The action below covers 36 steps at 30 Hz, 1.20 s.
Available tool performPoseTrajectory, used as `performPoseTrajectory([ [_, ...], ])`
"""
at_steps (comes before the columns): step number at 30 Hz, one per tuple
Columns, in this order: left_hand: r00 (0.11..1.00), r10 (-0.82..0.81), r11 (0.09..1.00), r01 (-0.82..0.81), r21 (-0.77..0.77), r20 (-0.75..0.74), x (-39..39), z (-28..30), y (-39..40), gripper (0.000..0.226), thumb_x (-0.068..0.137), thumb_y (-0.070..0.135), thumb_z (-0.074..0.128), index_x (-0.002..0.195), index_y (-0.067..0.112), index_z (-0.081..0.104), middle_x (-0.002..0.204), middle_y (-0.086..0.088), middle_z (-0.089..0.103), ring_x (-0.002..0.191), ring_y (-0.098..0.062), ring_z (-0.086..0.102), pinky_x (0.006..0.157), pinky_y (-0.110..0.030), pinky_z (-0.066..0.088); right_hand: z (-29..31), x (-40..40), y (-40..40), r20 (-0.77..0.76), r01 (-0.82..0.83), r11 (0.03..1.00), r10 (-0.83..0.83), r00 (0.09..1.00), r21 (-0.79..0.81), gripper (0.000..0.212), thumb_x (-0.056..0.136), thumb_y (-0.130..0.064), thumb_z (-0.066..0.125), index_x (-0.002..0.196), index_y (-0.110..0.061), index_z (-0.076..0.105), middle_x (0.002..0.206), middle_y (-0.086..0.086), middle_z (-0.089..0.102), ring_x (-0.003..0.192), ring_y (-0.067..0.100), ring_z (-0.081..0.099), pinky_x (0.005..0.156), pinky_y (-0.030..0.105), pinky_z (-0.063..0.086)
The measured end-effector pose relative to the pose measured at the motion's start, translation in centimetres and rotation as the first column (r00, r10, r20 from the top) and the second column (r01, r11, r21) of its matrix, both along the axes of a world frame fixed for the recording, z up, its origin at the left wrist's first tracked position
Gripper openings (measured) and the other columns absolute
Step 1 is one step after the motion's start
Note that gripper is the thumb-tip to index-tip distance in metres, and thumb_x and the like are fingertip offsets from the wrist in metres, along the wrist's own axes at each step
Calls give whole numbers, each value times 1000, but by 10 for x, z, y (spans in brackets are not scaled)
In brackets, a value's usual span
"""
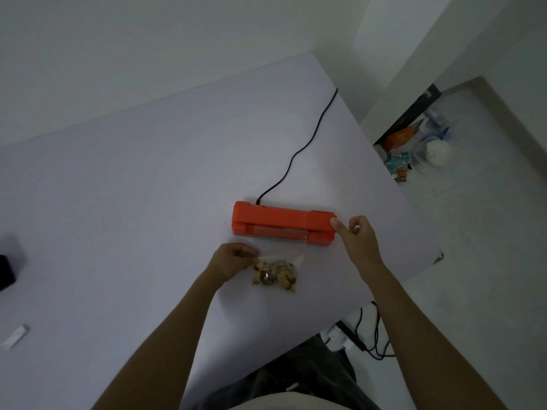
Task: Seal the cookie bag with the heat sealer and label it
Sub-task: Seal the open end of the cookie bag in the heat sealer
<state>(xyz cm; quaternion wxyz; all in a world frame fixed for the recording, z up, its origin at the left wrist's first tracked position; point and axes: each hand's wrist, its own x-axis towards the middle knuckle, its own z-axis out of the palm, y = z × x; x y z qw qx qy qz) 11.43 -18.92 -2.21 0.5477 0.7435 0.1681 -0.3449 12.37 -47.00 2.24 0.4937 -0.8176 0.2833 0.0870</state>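
An orange heat sealer [281,221] lies across the pale table [148,202], its black cord [299,152] running off toward the far edge. Just in front of it lies a clear plastic bag of cookies [275,273], its open top reaching up to the sealer's front slot. My left hand [233,260] pinches the bag's left edge. My right hand [356,238] is at the sealer's right end, thumb tip against its corner and the other fingers curled, holding nothing.
A small white label strip [14,335] lies near the table's left front. A dark object [6,270] sits at the left edge. On the floor to the right are packets and a white bowl [438,152]; cables and a power strip [355,338] lie below the table edge.
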Motion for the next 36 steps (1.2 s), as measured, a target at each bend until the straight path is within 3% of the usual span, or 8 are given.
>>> performPoseTrajectory([
  [12, 1000, -3, 1000, 3, 8, 5, -1, -3, 2, 17, 77, 4, 73, 94, 8, 73, 99, -14, 72, 95, -26, 67, 91, -35, 52, -2, -1, 1, -8, -5, 1000, 5, 1000, -11, 41, 84, -47, 66, 81, -18, 38, 69, -3, 36, 55, 13, 34, 54, 26, 33],
  [18, 1000, -10, 1000, 9, 12, 9, -1, -3, 2, 17, 78, 3, 72, 94, 8, 73, 98, -14, 72, 95, -25, 66, 87, -30, 52, -2, -3, 1, -46, -4, 1000, 3, 999, -17, 44, 83, -54, 63, 111, -22, 53, 74, 1, 48, 64, 14, 50, 59, 26, 40],
  [24, 1000, -9, 1000, 9, 12, 11, -1, -3, 2, 17, 76, 5, 74, 92, 10, 73, 98, -12, 72, 95, -25, 67, 89, -33, 53, 1, -2, 2, -55, -19, 999, 17, 998, -27, 54, 86, -53, 60, 131, -26, 48, 76, 2, 50, 70, 14, 54, 61, 25, 42],
  [30, 1000, 0, 1000, 0, 15, 9, -1, -3, 2, 17, 76, 4, 74, 92, 10, 73, 98, -15, 72, 96, -27, 67, 89, -33, 53, -1, -2, 0, -81, -29, 999, 27, 996, -24, 63, 86, -56, 58, 140, -26, 43, 85, 0, 53, 79, 10, 53, 77, 29, 41],
  [36, 1000, 5, 1000, -5, 21, 6, -1, 1, 1, 18, 76, 4, 74, 93, 9, 73, 99, -14, 72, 97, -27, 67, 92, -36, 53, -1, -3, 0, -91, -29, 999, 26, 996, -29, 69, 87, -57, 56, 145, -24, 38, 61, -1, 43, 62, 11, 52, 72, 29, 47],
])
